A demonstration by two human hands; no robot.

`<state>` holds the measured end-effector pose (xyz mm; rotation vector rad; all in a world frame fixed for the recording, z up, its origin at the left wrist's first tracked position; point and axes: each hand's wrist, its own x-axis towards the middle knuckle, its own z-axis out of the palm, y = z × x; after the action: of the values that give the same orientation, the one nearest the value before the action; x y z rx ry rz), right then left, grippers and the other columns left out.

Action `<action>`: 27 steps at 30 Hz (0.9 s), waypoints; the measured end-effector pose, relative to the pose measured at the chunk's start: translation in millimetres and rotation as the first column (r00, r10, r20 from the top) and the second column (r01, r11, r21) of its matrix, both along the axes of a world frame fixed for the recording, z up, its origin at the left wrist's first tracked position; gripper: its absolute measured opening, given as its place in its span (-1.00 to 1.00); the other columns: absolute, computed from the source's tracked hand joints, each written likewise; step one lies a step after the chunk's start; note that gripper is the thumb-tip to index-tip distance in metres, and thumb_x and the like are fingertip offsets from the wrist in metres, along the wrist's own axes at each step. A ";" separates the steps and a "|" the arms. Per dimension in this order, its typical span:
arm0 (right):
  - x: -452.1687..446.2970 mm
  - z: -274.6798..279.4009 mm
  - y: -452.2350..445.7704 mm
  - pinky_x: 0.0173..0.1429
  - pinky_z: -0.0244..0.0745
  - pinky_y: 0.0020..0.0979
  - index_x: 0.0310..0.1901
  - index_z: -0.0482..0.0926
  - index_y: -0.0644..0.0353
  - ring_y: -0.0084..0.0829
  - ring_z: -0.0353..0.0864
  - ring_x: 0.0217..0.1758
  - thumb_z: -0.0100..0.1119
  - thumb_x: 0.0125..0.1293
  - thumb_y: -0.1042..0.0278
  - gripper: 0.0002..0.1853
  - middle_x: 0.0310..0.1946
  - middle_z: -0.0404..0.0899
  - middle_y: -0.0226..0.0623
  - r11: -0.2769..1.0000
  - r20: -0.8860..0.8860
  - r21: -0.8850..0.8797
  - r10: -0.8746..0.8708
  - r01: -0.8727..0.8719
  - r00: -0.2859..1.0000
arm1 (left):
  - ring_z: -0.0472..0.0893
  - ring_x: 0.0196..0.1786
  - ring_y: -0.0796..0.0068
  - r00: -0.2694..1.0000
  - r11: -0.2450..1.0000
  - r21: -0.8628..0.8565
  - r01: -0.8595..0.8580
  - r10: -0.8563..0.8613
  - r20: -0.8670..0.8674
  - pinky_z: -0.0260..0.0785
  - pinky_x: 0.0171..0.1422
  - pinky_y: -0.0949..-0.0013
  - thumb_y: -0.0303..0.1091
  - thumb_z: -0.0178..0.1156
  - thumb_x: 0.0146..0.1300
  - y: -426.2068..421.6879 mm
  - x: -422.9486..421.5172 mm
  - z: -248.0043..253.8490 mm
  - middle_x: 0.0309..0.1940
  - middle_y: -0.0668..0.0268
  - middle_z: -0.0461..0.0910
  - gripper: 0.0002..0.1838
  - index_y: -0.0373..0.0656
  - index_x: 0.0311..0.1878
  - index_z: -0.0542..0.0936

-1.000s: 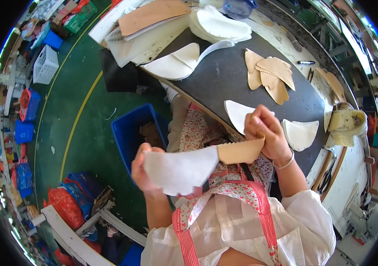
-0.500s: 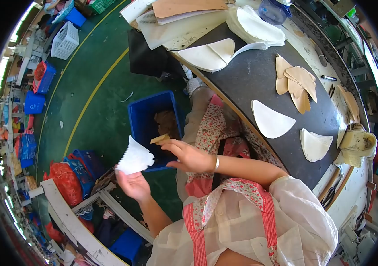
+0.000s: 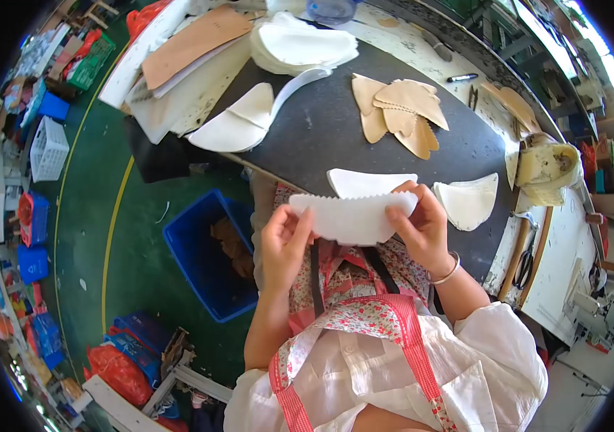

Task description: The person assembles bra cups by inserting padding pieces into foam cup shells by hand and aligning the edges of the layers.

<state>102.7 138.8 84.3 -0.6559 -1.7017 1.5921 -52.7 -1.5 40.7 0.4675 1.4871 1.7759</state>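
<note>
A white piece of sheet material with a zigzag-cut upper edge is stretched between my hands in front of the apron. My left hand pinches its left end between thumb and fingers. At the other end, my right hand, with a bracelet at the wrist, grips the corner. Just behind it on the dark work surface lies a white curved piece, partly covered by the held one. A small stack of white pieces is right of my right hand. Tan zigzag-edged pieces lie in a pile farther back.
A blue bin with brown scraps stands on the green floor at left. White stacked pieces and brown sheets lie at the table's back left. Scissors, a marker and a yellowish container are at the right.
Both hands have moved from beside the bin to the table edge, bringing the white piece along. The tan scrap in my right hand is gone; that hand now grips the white piece. The view has turned.
</note>
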 end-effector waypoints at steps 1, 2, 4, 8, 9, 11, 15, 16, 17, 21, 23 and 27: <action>7.0 -7.8 8.2 -0.46 0.30 -0.58 -0.36 0.42 0.30 -0.62 0.39 -0.53 0.26 0.19 0.57 -0.84 -0.47 0.47 -0.37 0.998 0.078 0.028 -0.065 0.063 0.995 | 0.49 -0.40 0.70 0.998 1.000 -0.004 -0.019 0.018 -0.053 0.29 -0.30 0.56 -0.35 0.24 0.29 14.2 3.4 -4.0 -0.48 0.41 0.55 -0.82 -0.30 -0.24 0.53; 13.0 -12.8 16.8 -0.47 0.31 -0.57 -0.38 0.42 0.30 -0.61 0.39 -0.55 0.30 0.18 0.54 -0.81 -0.52 0.46 -0.37 0.991 0.155 0.061 -0.130 0.122 0.979 | 0.48 -0.45 0.73 0.994 0.999 -0.007 -0.039 0.038 -0.105 0.26 -0.35 0.56 -0.35 0.26 0.28 27.8 6.1 -7.6 -0.55 0.44 0.54 -0.81 -0.29 -0.31 0.54; 20.7 -16.7 33.4 -0.48 0.32 -0.54 -0.45 0.40 0.29 -0.58 0.39 -0.58 0.36 0.13 0.48 -0.75 -0.59 0.44 -0.35 0.939 0.389 0.309 -0.271 0.152 0.881 | 0.45 -0.50 0.73 0.952 0.996 -0.080 -0.035 0.009 -0.307 0.25 -0.39 0.55 -0.35 0.27 0.27 52.0 7.3 -14.0 -0.60 0.43 0.52 -0.78 -0.29 -0.40 0.52; 28.1 -31.4 50.7 -0.52 0.30 -0.51 -0.55 0.37 0.28 -0.60 0.33 -0.62 0.41 0.10 0.39 -0.66 -0.68 0.38 -0.38 0.909 0.497 0.392 -0.336 0.138 0.800 | 0.45 -0.57 0.67 0.865 0.979 -0.202 -0.017 -0.087 -0.495 0.27 -0.44 0.49 -0.36 0.29 0.23 73.7 10.5 -17.1 -0.65 0.32 0.51 -0.73 -0.30 -0.49 0.48; 29.0 -34.6 52.4 -0.53 0.28 -0.52 -0.55 0.37 0.28 -0.64 0.31 -0.62 0.41 0.11 0.38 -0.66 -0.68 0.37 -0.41 0.913 0.498 0.389 -0.323 0.126 0.805 | 0.45 -0.58 0.65 0.836 0.967 -0.255 -0.006 -0.135 -0.531 0.28 -0.44 0.48 -0.36 0.29 0.22 75.4 9.2 -16.0 -0.64 0.30 0.51 -0.73 -0.30 -0.49 0.48; 29.3 -40.2 53.7 -0.52 0.31 -0.50 -0.55 0.37 0.27 -0.58 0.35 -0.63 0.41 0.08 0.41 -0.67 -0.66 0.39 -0.37 0.906 0.491 0.415 -0.304 0.088 0.817 | 0.48 -0.58 0.56 0.816 0.962 -0.272 -0.011 -0.149 -0.558 0.30 -0.45 0.43 -0.38 0.31 0.19 76.5 9.7 -15.5 -0.63 0.28 0.49 -0.75 -0.28 -0.48 0.48; 28.3 -50.5 52.1 -0.50 0.36 -0.40 -0.54 0.38 0.26 -0.38 0.46 -0.58 0.42 0.04 0.34 -0.66 -0.57 0.40 -0.29 0.844 0.514 0.536 -0.319 -0.008 0.796 | 0.55 -0.55 0.37 0.645 0.907 -0.419 -0.054 -0.288 -0.708 0.37 -0.46 0.33 -0.32 0.29 0.20 76.4 13.7 -6.7 -0.59 0.25 0.47 -0.74 -0.25 -0.49 0.47; 26.9 -48.6 50.4 -0.48 0.37 -0.38 -0.53 0.39 0.25 -0.34 0.48 -0.55 0.42 0.04 0.29 -0.65 -0.54 0.39 -0.28 0.786 0.550 0.617 -0.383 -0.052 0.743 | 0.54 -0.57 0.34 0.529 0.907 -0.407 -0.108 -0.294 -0.796 0.36 -0.47 0.31 -0.27 0.30 0.19 77.9 15.0 -8.9 -0.60 0.26 0.47 -0.70 -0.24 -0.51 0.46; 24.8 -44.4 48.0 -0.46 0.38 -0.36 -0.52 0.39 0.24 -0.30 0.49 -0.51 0.42 0.04 0.24 -0.64 -0.52 0.38 -0.27 0.720 0.573 0.687 -0.449 -0.102 0.685 | 0.53 -0.59 0.31 0.401 0.908 -0.387 -0.158 -0.299 -0.866 0.36 -0.49 0.29 -0.21 0.31 0.19 80.1 15.9 -12.3 -0.61 0.26 0.46 -0.66 -0.23 -0.53 0.45; 32.2 -33.2 55.2 -0.40 0.38 -0.30 -0.50 0.40 0.23 -0.25 0.51 -0.41 0.36 0.08 0.07 -0.59 -0.48 0.36 -0.27 0.632 0.603 0.761 -0.606 -0.146 0.519 | 0.55 -0.56 0.12 0.225 0.853 -0.451 -0.261 -0.401 -0.888 0.37 -0.46 0.12 0.05 0.27 0.17 83.0 11.7 -9.6 -0.60 0.22 0.50 -0.50 -0.21 -0.58 0.43; 32.6 -26.0 53.8 -0.33 0.45 -0.29 -0.37 0.44 0.23 -0.26 0.53 -0.34 0.35 0.09 0.23 -0.70 -0.38 0.42 -0.23 0.716 0.634 0.690 -0.527 -0.106 0.567 | 0.56 -0.55 0.10 0.235 0.787 -0.533 -0.311 -0.480 -0.845 0.38 -0.44 0.10 0.09 0.27 0.16 72.7 7.8 -3.7 -0.60 0.20 0.51 -0.47 -0.22 -0.60 0.43; 15.0 -30.0 36.6 -0.26 0.52 -0.39 -0.21 0.45 0.26 -0.33 0.56 -0.34 0.32 0.08 0.55 -0.74 -0.27 0.47 -0.24 0.857 0.376 0.498 -0.072 -0.136 0.924 | 0.60 -0.53 0.11 0.542 0.738 -0.617 -0.273 -0.412 -0.732 0.45 -0.38 0.10 0.13 0.27 0.14 41.8 19.5 -16.5 -0.64 0.15 0.54 -0.44 -0.20 -0.65 0.48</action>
<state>117.7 175.5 54.3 -0.6861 -2.3220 0.9785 -33.2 40.3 24.2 1.0709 2.5947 0.7122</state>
